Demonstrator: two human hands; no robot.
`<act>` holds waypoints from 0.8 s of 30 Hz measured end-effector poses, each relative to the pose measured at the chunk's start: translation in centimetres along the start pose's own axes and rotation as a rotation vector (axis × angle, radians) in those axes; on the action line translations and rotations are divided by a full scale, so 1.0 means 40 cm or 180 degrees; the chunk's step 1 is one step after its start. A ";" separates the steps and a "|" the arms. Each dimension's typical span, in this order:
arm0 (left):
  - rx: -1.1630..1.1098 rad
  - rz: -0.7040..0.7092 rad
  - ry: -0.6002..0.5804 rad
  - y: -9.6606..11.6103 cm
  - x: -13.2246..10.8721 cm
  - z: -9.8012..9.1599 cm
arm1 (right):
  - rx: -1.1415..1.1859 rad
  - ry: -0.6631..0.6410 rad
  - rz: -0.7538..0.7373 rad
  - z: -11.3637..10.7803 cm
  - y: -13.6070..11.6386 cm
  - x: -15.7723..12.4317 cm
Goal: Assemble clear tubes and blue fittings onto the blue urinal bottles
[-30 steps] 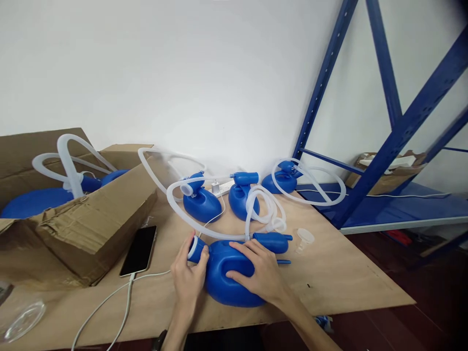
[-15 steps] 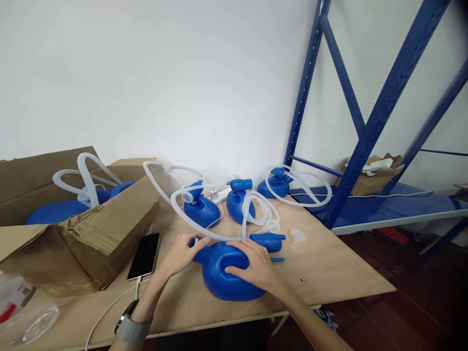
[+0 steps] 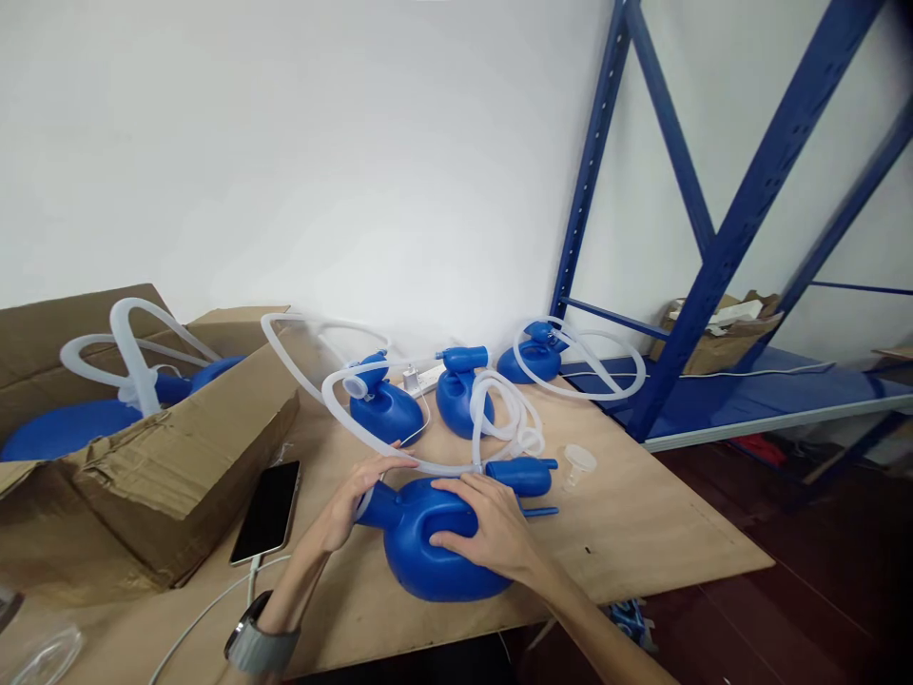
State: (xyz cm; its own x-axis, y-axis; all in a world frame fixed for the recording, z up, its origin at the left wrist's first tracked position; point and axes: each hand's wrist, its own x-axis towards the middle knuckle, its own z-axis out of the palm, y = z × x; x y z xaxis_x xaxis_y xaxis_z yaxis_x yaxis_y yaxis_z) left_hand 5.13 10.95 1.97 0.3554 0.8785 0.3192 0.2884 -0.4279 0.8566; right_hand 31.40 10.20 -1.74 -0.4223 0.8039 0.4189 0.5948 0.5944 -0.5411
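A blue plastic urinal bottle (image 3: 446,561) lies on its side at the table's front edge, its neck pointing left. My right hand (image 3: 492,533) grips its handle, fingers over the top and thumb at the handle hole. At the neck, my left hand (image 3: 357,495) rests its palm against the mouth, fingers stretched out above it. Part of a pale ring (image 3: 366,501) shows at the mouth; my palm hides the rest. Just behind lies a blue cylindrical part (image 3: 520,476) beside a clear hose (image 3: 389,445).
Three more blue bottles with hoses stand near the wall, one at the middle (image 3: 456,404). On the left are an open cardboard box (image 3: 192,485) and a phone (image 3: 267,514) with its cable. A clear funnel-like piece (image 3: 580,459) lies to the right, before a blue shelf rack (image 3: 685,314).
My left hand has shifted from gripping around the neck to lying palm-on at its mouth, fingers straightened. My right hand keeps its hold. The view has shifted slightly.
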 end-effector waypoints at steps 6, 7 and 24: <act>0.0289 -0.0348 0.0513 -0.011 0.009 0.024 | 0.0136 0.0182 -0.0048 0.001 0.012 0.012; 0.0541 -0.0356 0.0616 -0.010 0.011 0.024 | 0.0166 0.0331 0.0040 -0.005 0.028 0.014; 0.3089 0.1054 0.2317 0.018 -0.046 0.064 | -0.0129 0.1347 0.1641 -0.165 0.396 0.062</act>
State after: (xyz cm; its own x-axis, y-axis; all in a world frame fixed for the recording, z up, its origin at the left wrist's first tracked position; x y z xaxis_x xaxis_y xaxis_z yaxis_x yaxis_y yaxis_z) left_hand 6.98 8.50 0.95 0.0527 0.4803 0.8755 0.9231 -0.3580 0.1408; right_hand 44.30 21.49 -4.44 0.2229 0.9025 0.3685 0.6774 0.1285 -0.7243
